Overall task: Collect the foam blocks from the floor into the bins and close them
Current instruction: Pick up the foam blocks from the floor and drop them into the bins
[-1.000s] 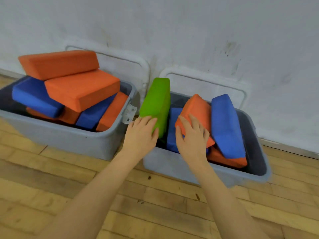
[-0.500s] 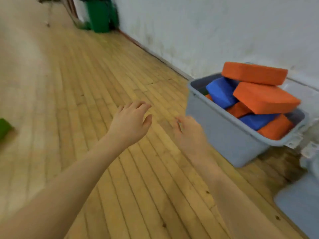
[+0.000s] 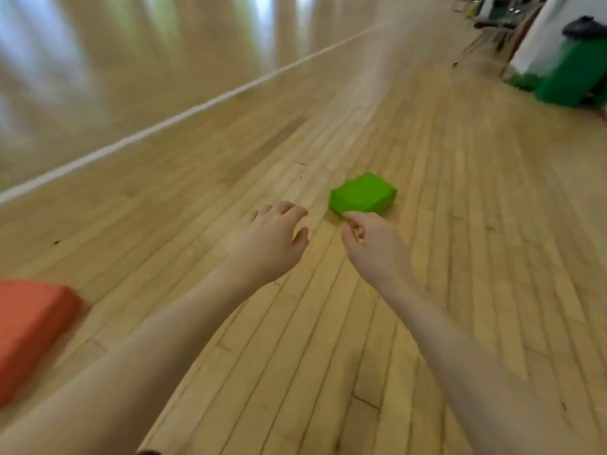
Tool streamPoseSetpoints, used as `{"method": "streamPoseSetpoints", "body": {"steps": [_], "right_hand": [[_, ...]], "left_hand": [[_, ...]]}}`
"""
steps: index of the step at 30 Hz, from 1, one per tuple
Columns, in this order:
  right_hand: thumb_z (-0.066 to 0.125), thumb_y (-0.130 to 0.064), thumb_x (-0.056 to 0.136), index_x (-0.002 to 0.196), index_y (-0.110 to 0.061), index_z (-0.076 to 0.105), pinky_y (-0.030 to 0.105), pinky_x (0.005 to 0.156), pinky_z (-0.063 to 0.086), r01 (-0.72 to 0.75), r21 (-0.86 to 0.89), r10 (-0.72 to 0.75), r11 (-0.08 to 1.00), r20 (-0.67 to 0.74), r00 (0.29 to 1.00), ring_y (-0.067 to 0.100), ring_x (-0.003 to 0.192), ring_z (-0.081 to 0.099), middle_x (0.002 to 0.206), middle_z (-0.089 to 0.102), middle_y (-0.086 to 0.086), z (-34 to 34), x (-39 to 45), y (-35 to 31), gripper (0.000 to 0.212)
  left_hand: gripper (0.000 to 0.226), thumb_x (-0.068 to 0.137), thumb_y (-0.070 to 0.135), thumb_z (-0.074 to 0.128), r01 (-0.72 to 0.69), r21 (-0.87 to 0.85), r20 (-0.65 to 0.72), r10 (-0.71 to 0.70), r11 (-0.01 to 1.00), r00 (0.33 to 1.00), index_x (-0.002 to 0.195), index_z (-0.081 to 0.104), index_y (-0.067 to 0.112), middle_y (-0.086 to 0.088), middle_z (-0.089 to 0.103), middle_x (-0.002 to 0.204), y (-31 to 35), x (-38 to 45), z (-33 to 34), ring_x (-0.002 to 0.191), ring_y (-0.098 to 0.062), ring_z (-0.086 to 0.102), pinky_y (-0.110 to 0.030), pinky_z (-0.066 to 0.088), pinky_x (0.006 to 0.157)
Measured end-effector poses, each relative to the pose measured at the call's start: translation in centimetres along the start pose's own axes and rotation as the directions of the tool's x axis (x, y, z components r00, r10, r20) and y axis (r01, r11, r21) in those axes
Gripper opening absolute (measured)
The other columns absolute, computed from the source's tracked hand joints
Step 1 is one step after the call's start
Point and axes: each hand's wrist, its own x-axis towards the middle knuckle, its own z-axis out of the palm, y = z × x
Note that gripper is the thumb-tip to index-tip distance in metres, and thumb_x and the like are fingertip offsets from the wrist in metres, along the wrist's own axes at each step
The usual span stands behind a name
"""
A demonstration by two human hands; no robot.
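- Neither hand holds anything: the left hand (image 3: 272,238) is stretched out palm-down above the boards with its fingers loosely spread and relaxed, and the right hand (image 3: 371,244) hangs beside it, fingers loosely curled inward around nothing.
- Far left, at the edge of the view, an orange foam block (image 3: 29,330) lies flat on the wooden floor (image 3: 460,290), partly cut off by the frame and well apart from both hands.
- A white painted line (image 3: 164,124) runs diagonally across the boards behind it, from the left edge up toward the far end of the hall.
- In the middle, both bare forearms reach forward side by side, the two hands near each other but not touching.
- Just beyond the right hand's fingertips a green foam block (image 3: 363,194) lies flat on the floor; the hand overlaps its near corner in the view, but I cannot tell whether it touches it.
- Far right, by the white wall (image 3: 542,31), stands a green wheeled bin (image 3: 574,73) with a dark lid, with blurred clutter behind it.
- The whole view is smeared with motion, so finer details are unclear.
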Motion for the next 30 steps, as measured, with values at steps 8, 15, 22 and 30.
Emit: {"method": "streamPoseSetpoints", "body": {"steps": [8, 15, 22, 30], "right_hand": [[0.044, -0.036, 0.096, 0.13, -0.024, 0.053, 0.035, 0.091, 0.045, 0.168, 0.166, -0.216, 0.972, 0.336, 0.917, 0.015, 0.112, 0.052, 0.127, 0.055, -0.005, 22.7, 3.1, -18.7, 0.037], [0.041, -0.045, 0.094, 0.144, -0.035, 0.029, 0.042, 0.107, 0.033, 0.371, 0.24, -0.433, 0.897, 0.645, 0.63, 0.019, 0.134, 0.034, 0.148, 0.035, -0.004, 38.3, 1.6, -29.8, 0.053], [0.042, -0.053, 0.092, 0.146, -0.044, 0.007, 0.047, 0.113, 0.01, 0.535, 0.197, -0.464, 0.822, 0.777, 0.425, 0.028, 0.137, 0.028, 0.157, 0.011, 0.008, 47.0, 1.2, -33.7, 0.065], [0.067, -0.033, 0.082, 0.139, -0.038, 0.038, 0.043, 0.113, 0.02, 0.435, 0.383, -0.562, 0.815, 0.705, 0.433, 0.025, 0.127, 0.036, 0.134, 0.033, 0.008, 48.0, 1.3, -31.3, 0.065]], "left_hand": [[0.043, 0.097, 0.033, 0.04, 0.461, 0.035, -0.055, -0.459, 0.887, 0.887, 0.137, 0.041, 0.019, -0.001, 0.041, 0.141, -26.6, -7.5, -2.6, 0.126, -0.025, 0.039, -0.037, 0.03, 0.102], [0.066, 0.089, 0.054, 0.044, 0.812, 0.145, 0.0, -0.821, 0.565, 0.571, 0.145, 0.021, 0.029, -0.007, 0.005, 0.156, -41.7, -17.9, 0.0, 0.14, -0.039, 0.006, -0.056, 0.012, 0.109], [0.091, 0.078, 0.072, 0.045, 0.891, 0.234, 0.073, -0.92, 0.39, 0.384, 0.148, 0.002, 0.034, 0.003, -0.005, 0.157, -47.2, -22.0, 3.5, 0.139, -0.041, 0.0, -0.062, 0.016, 0.105], [0.059, 0.077, 0.043, 0.069, 0.721, 0.305, -0.143, -0.718, 0.622, 0.681, 0.125, 0.059, 0.011, -0.012, 0.056, 0.131, -46.9, -22.9, 5.8, 0.114, -0.058, 0.046, -0.063, 0.04, 0.086]]}}
